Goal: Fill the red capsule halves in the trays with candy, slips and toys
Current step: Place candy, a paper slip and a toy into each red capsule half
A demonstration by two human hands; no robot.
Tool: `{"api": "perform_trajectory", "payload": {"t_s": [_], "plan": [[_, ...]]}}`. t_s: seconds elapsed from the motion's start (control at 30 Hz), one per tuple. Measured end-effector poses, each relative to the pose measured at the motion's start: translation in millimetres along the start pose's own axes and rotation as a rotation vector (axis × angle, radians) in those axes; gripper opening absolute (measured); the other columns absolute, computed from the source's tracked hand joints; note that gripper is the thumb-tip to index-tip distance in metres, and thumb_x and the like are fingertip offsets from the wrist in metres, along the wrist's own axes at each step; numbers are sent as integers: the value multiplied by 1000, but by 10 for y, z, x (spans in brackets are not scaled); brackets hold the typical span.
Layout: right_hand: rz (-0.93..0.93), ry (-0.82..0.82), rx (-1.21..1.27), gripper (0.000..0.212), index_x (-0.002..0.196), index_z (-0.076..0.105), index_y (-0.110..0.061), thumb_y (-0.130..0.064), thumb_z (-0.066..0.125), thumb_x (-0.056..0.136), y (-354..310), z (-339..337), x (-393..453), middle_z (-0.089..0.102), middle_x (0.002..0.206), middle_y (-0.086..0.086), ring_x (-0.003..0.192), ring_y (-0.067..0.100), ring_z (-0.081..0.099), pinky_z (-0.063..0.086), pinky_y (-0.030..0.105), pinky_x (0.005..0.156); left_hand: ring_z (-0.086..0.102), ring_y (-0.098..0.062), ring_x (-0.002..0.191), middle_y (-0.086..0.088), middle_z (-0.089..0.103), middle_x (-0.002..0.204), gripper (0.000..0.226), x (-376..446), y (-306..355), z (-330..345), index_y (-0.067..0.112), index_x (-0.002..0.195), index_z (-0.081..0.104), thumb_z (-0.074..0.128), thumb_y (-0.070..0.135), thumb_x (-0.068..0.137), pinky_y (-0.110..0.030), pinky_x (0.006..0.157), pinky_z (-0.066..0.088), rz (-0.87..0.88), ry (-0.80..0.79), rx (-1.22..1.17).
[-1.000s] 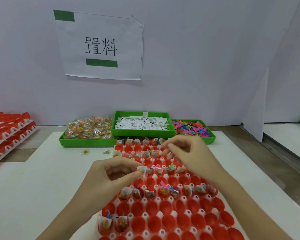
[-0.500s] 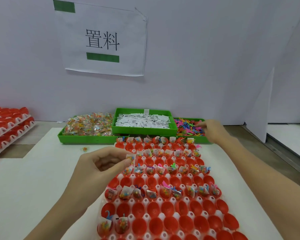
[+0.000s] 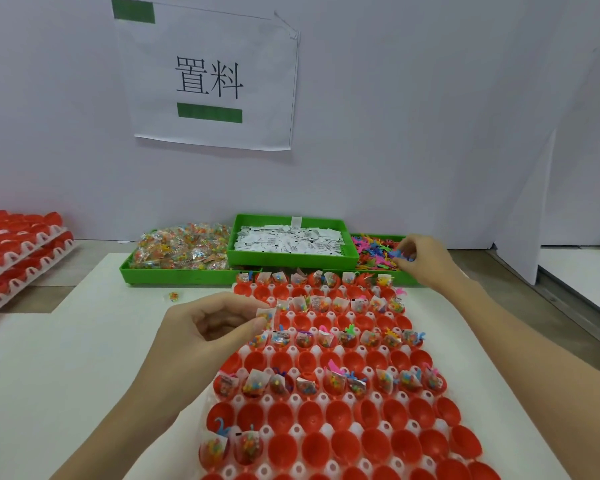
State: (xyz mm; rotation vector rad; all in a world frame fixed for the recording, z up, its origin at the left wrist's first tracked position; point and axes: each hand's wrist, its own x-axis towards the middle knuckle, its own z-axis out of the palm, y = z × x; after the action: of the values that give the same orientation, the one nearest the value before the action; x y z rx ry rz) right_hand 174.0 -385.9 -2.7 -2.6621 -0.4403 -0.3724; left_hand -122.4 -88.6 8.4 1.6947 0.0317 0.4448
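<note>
Alternate rows of glossy red plastic capsule halves point(image 3: 329, 417) hold fillings (many cups empty); left hand point(image 3: 215, 327) pinches a clear candy packet point(image 3: 266, 315), right hand point(image 3: 421, 259) pinches a blue plastic toy point(image 3: 400, 254).

A pale wall point(image 3: 413, 116) stands behind the desk point(image 3: 66, 358), which has a white top. A paper sign point(image 3: 208, 74) with black characters and two green bars hangs on the wall. Right of the desk, a white panel point(image 3: 520, 216) leans upright.
</note>
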Motion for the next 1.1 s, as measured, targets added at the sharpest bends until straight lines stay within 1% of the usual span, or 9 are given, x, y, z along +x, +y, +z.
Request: {"api": "perform_trajectory", "payload": {"t_s": [0.13, 0.27, 0.4, 0.57, 0.67, 0.77, 0.87, 1.0, 1.1], "plan": [[24, 43, 171, 10, 93, 68, -8, -11, 77, 89, -19, -62, -113, 71, 91, 9, 84, 25, 67, 57, 40, 82, 76, -15, 82, -1, 80, 88, 16, -6, -7, 4, 31, 87, 83, 83, 27, 72, -17, 75, 59, -9, -13, 3], [71, 67, 401, 13, 99, 75, -6, -16, 77, 90, -158, -144, -264, 75, 91, 6, 85, 21, 70, 59, 39, 86, 77, -18, 82, -3, 80, 88, 18, -15, -11, 14, 29, 89, 83, 84, 28, 71, -17, 75, 59, -30, -25, -17], [119, -77, 753, 7, 97, 78, -16, -18, 75, 92, -528, -251, -611, 78, 91, 0, 91, 21, 73, 58, 32, 78, 77, -18, 82, -2, 80, 88, 18, -17, -15, 23, 28, 89, 83, 85, 31, 71, -15, 74, 57, -53, -32, -29], [67, -285, 1090, 11, 97, 81, -20, -14, 73, 91, -1097, -421, -1220, 78, 91, 4, 83, 15, 72, 58, 21, 73, 77, -20, 84, -7, 79, 88, 24, -42, 13, 36, 20, 94, 81, 86, 31, 73, -16, 75, 56, -71, -90, -95], [-36, -249, 979, 14, 98, 80, -26, -16, 77, 90, -1383, -387, -1567, 78, 88, 1, 80, 14, 76, 59, 20, 74, 76, -20, 88, -7, 79, 91, 26, -48, 31, 41, 16, 98, 80, 88, 25, 76, -20, 81, 58, -75, -166, -119], [-113, -194, 884, 14, 93, 79, -24, -10, 78, 88, -1579, -297, -1781, 79, 83, -3, 76, 14, 77, 61, 25, 76, 76, -20, 85, -6, 79, 89, 21, -60, 39, 66, 18, 97, 82, 87, 21, 77, -21, 78, 59, -53, -191, -87], [-162, -177, 892, 13, 91, 80, -21, -9, 79, 87, -1669, -270, -1866, 79, 82, -3, 76, 14, 77, 63, 28, 75, 77, -21, 84, -5, 80, 88, 17, -72, 44, 89, 22, 93, 83, 88, 24, 76, -24, 76, 61, -40, -169, -19], [-206, -203, 874, 7, 92, 80, -23, -17, 80, 88, -1680, -271, -1936, 78, 81, -4, 75, 13, 76, 63, 31, 74, 77, -22, 83, -6, 79, 86, 22, -90, 49, 104, 23, 97, 81, 88, 19, 76, -27, 77, 62, 19, -141, -1], [-207, -223, 883, 9, 91, 80, -26, -17, 78, 90, -1663, -285, -1977, 78, 82, -3, 78, 14, 76, 63, 31, 76, 77, -20, 80, -6, 78, 84, 27, -78, 43, 98, 24, 100, 79, 87, 14, 77, -24, 75, 60, 59, -156, 24]]}}
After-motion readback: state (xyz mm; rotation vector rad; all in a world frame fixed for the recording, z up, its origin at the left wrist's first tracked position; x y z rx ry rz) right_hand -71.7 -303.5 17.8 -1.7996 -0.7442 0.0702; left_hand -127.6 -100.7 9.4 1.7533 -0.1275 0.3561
